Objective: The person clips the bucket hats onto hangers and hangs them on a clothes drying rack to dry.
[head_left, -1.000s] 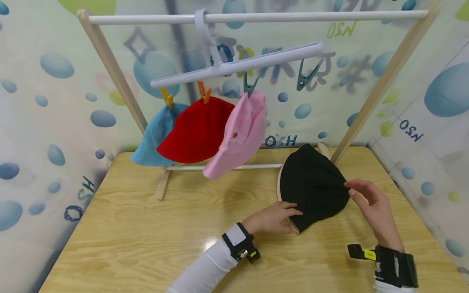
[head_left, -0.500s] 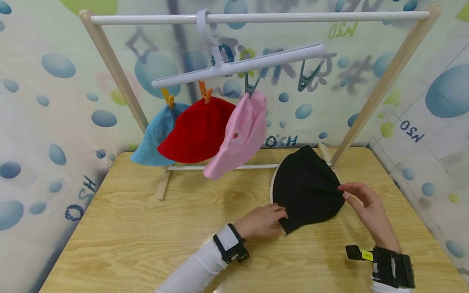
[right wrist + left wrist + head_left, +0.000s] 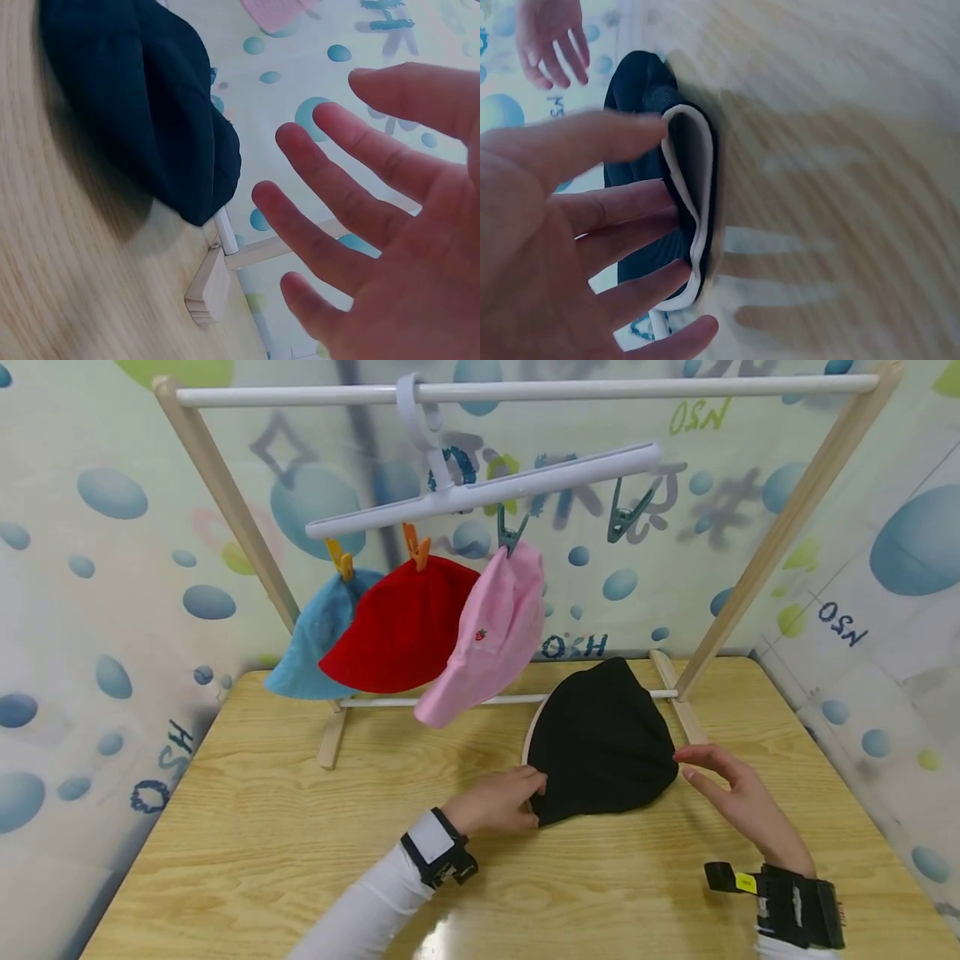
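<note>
A black bucket hat [image 3: 600,747] with a pale trim lies folded on the table, its open brim towards my left hand [image 3: 491,802]. The left thumb and spread fingers touch the brim's edge at the near left corner. In the left wrist view the brim's mouth [image 3: 694,161] faces the camera, and some fingertips are hidden at its edge. By the hat's crown is my right hand [image 3: 750,806], fingers loosely bent. The right wrist view shows its fingers spread, with a gap to the crown [image 3: 191,135].
Light blue [image 3: 315,639], red [image 3: 408,631] and pink [image 3: 491,635] hats hang by clips from a tilted white hanger [image 3: 487,493]. A grey-green clip [image 3: 625,514] without a hat hangs at its right. The rack's wooden foot [image 3: 678,697] stands behind the black hat.
The black hat has slid left over the table together with my left hand. My right hand has followed it leftwards, staying by the crown. The hanging hats have not moved.
</note>
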A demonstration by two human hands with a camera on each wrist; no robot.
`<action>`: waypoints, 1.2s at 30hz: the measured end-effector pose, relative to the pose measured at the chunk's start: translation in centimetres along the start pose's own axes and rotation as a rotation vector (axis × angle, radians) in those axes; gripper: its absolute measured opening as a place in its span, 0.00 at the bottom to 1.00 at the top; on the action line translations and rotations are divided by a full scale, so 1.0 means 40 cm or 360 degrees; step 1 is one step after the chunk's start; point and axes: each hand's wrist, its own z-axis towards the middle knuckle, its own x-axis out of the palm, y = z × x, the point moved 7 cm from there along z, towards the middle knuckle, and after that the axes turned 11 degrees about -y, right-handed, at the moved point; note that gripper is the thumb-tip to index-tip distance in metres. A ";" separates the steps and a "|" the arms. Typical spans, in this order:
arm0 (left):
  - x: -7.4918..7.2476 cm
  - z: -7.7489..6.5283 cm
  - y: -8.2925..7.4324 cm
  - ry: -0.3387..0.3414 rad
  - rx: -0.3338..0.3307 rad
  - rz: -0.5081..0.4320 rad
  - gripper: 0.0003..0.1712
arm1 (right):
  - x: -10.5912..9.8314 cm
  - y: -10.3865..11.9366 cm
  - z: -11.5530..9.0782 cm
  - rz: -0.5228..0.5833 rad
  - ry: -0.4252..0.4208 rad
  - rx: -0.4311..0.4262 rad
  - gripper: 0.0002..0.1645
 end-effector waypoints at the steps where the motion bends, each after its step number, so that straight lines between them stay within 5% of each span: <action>1: -0.004 -0.004 0.006 -0.0002 -0.0012 -0.0013 0.18 | 0.003 -0.001 0.000 -0.0004 0.0014 0.0004 0.19; 11: -0.031 -0.040 0.063 -0.0219 -0.0058 0.0067 0.17 | 0.010 -0.008 -0.003 -0.0105 0.0040 0.0022 0.19; 20: -0.060 -0.064 0.114 -0.0269 -0.0147 0.0068 0.25 | 0.013 -0.018 -0.018 -0.0088 0.0103 0.0071 0.20; 26: -0.066 -0.024 0.087 -0.0287 -0.0055 0.0066 0.31 | 0.038 -0.025 -0.028 -0.0052 0.0140 0.0097 0.20; 36: -0.005 0.044 -0.004 -0.0250 0.0090 -0.0011 0.35 | 0.109 -0.028 -0.027 0.0096 0.0189 0.0113 0.20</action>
